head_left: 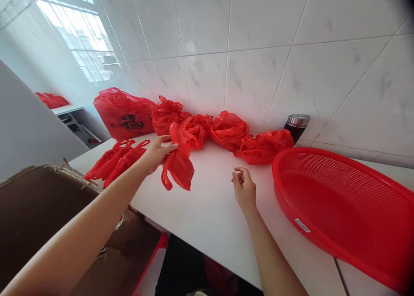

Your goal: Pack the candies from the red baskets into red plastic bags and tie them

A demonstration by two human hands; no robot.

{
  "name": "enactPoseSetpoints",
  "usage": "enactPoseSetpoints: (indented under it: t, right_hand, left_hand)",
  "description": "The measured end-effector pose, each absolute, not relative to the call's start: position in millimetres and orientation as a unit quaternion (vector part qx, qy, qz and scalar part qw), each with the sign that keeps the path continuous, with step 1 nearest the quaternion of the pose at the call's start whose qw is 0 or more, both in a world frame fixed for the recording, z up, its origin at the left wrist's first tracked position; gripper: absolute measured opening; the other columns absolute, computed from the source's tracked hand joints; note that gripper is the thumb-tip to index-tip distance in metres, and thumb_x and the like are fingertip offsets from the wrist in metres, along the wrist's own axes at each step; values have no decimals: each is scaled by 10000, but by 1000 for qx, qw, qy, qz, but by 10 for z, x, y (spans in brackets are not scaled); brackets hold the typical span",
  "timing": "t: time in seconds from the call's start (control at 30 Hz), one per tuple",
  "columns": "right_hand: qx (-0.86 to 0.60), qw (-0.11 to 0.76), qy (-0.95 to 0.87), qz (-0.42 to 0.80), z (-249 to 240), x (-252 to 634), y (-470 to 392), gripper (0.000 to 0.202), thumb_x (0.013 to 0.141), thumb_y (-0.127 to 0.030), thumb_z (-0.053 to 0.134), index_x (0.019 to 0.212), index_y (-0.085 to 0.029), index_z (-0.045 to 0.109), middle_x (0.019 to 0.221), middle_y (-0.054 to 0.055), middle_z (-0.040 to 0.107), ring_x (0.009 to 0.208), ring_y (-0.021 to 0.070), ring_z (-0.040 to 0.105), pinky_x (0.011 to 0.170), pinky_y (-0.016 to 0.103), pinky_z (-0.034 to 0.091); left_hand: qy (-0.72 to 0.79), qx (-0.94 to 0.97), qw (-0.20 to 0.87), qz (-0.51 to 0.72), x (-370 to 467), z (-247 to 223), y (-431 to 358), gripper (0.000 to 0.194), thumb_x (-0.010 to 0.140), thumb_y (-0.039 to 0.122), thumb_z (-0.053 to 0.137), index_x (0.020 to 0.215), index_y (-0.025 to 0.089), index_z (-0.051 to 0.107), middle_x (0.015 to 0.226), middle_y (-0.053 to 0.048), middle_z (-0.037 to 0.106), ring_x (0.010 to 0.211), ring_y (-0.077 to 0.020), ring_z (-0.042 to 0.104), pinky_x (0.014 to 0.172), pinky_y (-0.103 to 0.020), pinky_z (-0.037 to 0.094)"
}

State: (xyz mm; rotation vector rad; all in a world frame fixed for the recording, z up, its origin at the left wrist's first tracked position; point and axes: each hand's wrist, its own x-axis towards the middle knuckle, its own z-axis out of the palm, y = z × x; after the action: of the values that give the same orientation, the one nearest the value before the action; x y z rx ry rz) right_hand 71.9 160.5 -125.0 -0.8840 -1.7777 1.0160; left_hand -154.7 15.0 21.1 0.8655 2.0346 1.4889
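My left hand [158, 153] pinches a thin red plastic bag [181, 169] above the white tabletop [197, 210]. One handle loop of that bag hangs down below my fingers. Over the table to the right, my right hand [244, 186] has its fingers curled and touches no bag; I cannot make out anything in it. Along the wall stand several bunched red plastic bags [229, 130], [267, 146]. A larger red bag with a black printed character [124, 115] leans at the left end of the row. Flat red bags [119, 160] lie left of my left hand.
A big red perforated plastic basket [300, 201] takes up the right side of the table. Behind it stands a black flask with a silver lid [296, 126]. An opened cardboard box [42, 201] sits below the table's left edge. White tiles [258, 24] form the wall.
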Motion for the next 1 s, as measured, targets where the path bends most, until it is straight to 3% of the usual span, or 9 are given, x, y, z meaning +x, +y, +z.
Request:
enactPoseSetpoints:
  t: [0.07, 0.2, 0.27, 0.33, 0.4, 0.5, 0.63, 0.8, 1.0]
  right_hand:
    - [-352, 432, -722, 409, -1268, 702, 1592, 264, 897, -419, 452, 1043, -223, 552, 724, -14, 588, 657, 149, 556, 643, 258, 411]
    - [-350, 414, -729, 418, -1289, 695, 1598, 245, 893, -416, 443, 981, -226, 570, 708, -14, 585, 654, 150, 560, 639, 259, 415]
    - [-349, 404, -735, 418, -1295, 702, 1610, 236, 893, -413, 440, 949, -227, 575, 709, -12, 586, 658, 151, 563, 641, 259, 414]
    - [-350, 397, -738, 417, -1299, 707, 1619, 233, 892, -409, 438, 940, -228, 576, 710, -10, 587, 664, 153, 566, 640, 260, 414]
    - [-351, 394, -741, 416, -1306, 706, 1623, 236, 891, -409, 434, 936, -226, 577, 701, -8, 585, 661, 157, 566, 635, 262, 413]
    - [-345, 391, -744, 417, -1320, 698, 1622, 243, 891, -414, 429, 928, -223, 574, 688, -7, 578, 654, 161, 563, 634, 266, 416]
    - [-342, 381, -751, 418, -1329, 699, 1616, 239, 894, -417, 431, 925, -227, 572, 698, -6, 582, 666, 164, 566, 650, 271, 417]
    - [-352, 372, -752, 415, -1334, 703, 1629, 234, 893, -414, 432, 914, -231, 577, 709, -6, 600, 676, 162, 576, 651, 268, 418]
    - [-352, 367, -760, 404, -1361, 693, 1639, 228, 892, -410, 434, 902, -233, 578, 688, -12, 604, 657, 158, 577, 638, 265, 414]
  left_hand:
    - [744, 301, 229, 550, -1634, 180, 15, 665, 744, 387, 675, 1340, 250, 414, 720, 7, 649, 567, -143, 627, 582, -294, 528]
    - [773, 306, 249, 497, -1753, 76, -209, 462, 761, 396, 604, 1165, 171, 591, 811, -61, 687, 699, -190, 678, 669, -326, 553]
    - [804, 327, 232, 438, -1844, 53, -293, 438, 756, 387, 586, 1142, 178, 594, 907, -86, 703, 784, -215, 690, 688, -328, 552]
    - [847, 350, 199, 346, -1970, 55, -366, 422, 748, 401, 587, 1119, 200, 596, 937, -87, 712, 784, -239, 694, 673, -347, 547]
    - [886, 356, 151, 257, -2122, 66, -429, 358, 721, 447, 618, 973, 194, 647, 853, -87, 717, 754, -279, 688, 692, -401, 529]
    - [925, 335, 45, 170, -2358, 56, -506, 365, 699, 519, 637, 799, 169, 661, 852, -137, 699, 910, -391, 632, 815, -549, 444]
    - [940, 320, -51, 104, -2627, -48, -572, 429, 825, 514, 488, 991, 147, 634, 1160, -193, 617, 1088, -430, 530, 859, -599, 383]
    - [950, 291, -78, 84, -2825, -234, -635, 569, 900, 554, 283, 1139, 107, 541, 1015, -210, 649, 941, -404, 606, 754, -550, 444]
    - [940, 296, -126, 110, -2866, -377, -696, 592, 925, 558, 165, 1250, 154, 451, 1165, -184, 613, 980, -391, 601, 730, -493, 470]
